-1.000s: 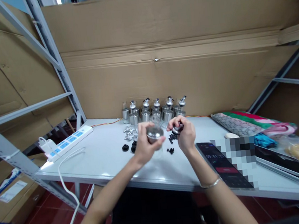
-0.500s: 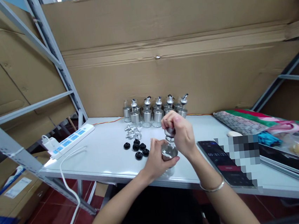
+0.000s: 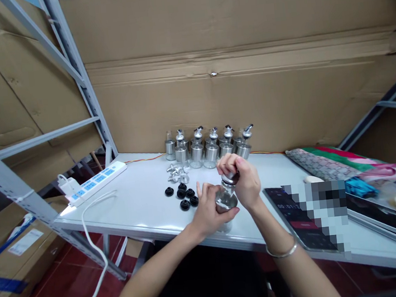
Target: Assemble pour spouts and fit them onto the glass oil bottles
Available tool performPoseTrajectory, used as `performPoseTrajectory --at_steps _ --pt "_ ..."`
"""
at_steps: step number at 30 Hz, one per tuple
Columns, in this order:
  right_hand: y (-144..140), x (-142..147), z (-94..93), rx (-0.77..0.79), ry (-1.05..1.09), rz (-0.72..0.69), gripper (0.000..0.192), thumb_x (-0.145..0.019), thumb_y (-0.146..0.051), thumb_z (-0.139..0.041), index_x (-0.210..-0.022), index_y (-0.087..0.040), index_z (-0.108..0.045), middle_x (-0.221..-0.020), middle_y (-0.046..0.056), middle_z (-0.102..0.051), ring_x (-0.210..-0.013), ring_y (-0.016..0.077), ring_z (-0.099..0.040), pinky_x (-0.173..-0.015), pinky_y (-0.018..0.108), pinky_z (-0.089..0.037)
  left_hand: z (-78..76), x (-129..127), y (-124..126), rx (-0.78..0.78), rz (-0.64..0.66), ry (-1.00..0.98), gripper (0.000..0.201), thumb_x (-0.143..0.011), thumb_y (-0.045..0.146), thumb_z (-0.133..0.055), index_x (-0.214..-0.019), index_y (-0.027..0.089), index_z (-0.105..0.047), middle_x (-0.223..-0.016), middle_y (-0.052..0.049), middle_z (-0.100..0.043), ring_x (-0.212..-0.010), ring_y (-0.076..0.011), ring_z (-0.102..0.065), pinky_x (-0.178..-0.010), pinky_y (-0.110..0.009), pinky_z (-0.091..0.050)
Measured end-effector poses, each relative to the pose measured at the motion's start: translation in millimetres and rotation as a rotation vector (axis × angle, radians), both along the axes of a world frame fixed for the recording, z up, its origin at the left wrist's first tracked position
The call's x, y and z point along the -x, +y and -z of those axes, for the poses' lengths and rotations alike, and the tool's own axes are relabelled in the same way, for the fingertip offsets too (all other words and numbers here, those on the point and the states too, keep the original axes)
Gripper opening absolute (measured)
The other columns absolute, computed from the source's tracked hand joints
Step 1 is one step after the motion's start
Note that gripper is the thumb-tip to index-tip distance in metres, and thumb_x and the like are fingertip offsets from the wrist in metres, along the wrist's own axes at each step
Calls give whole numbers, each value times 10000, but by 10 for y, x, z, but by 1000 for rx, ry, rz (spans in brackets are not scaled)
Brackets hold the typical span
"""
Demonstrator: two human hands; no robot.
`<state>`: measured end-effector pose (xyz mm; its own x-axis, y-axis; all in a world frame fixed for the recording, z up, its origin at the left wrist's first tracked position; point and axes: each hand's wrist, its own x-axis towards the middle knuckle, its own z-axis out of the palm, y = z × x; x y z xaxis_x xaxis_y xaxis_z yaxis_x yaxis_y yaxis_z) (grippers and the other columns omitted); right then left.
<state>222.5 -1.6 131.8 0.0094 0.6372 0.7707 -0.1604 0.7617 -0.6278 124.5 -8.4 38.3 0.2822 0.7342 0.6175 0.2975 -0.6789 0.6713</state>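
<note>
Head view, the only 1 I have: my left hand [image 3: 207, 209] is wrapped around the body of a small glass dispenser bottle [image 3: 225, 203] with a steel shoulder, fingers closed on it from the left and below. The bottle stands nearly upright, its long axis tipped slightly toward my right, and it sits just above the near edge of the tabletop [image 3: 140, 205]; I cannot tell whether its base touches the surface. My right hand [image 3: 245, 181] comes down from above, directly over the neck, fingers pinched around the metal pourer cap [image 3: 229, 178] at the bottle's top. So the cap lies on the same vertical line as the bottle, right hand on top, left hand underneath, the 2 hands almost touching.

Just left of the left hand, a cluster of about 5 black rubber stoppers [image 3: 182, 195] lies on the tabletop, and behind them a small heap of loose silver pourer spouts [image 3: 176, 171]. Further back, against the cardboard wall [image 3: 249, 97], a row of roughly 6 finished bottles [image 3: 212, 147] stands upright with spouts fitted. To my right, near the right forearm, a dark phone [image 3: 288, 214] shows a running timer, partly blurred out, with folded patterned cloth [image 3: 329, 166] behind it. A white power strip [image 3: 94, 182] lies at the far left edge beside the grey shelving frame [image 3: 70, 62].
</note>
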Motion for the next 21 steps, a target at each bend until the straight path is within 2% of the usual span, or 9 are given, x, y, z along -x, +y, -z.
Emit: performPoseTrajectory --at_steps 2,5,9,16,21 --pt "1 -3 11 2 2 -1 390 -939 -355 -382 -573 -222 -362 -574 -12 -371 -566 149 -407 -554 311 -341 10 -2 0 -23 -44 18 443 -692 392 -717 -1031 222 -487 -1079 -91 -505 -1135 -315 -482 -1098 -671 -2" --pt "3 -13 28 7 -3 2 390 -932 -363 -395 -569 -223 -373 -569 -10 -384 -562 150 -414 -549 309 -345 22 -1 2 -79 -132 49 473 -654 430 -744 -1016 228 -517 -1212 -132 -448 -1321 -396 -304 -1075 -689 70" --pt "1 -24 40 5 7 7 392 -928 -365 -390 -564 -220 -370 -564 -9 -387 -556 149 -418 -548 306 -362 35 6 9 -130 -152 68 468 -665 448 -733 -1025 235 -522 -1249 -146 -421 -1380 -414 -194 -1051 -709 87" --pt "-12 -39 34 19 8 -8 396 -916 -367 -397 -550 -219 -365 -560 -5 -384 -561 155 -414 -561 312 -384 46 -2 13 -144 -149 58 476 -673 477 -729 -1018 232 -512 -1258 -157 -411 -1368 -413 -224 -1053 -715 67" --pt "-14 -30 79 30 31 -2 392 -903 -385 -392 -546 -230 -349 -548 -6 -368 -572 167 -409 -603 337 -399 33 -14 7 -102 -149 40 478 -635 434 -759 -1003 236 -529 -1246 -141 -442 -1325 -384 -316 -1092 -683 40"
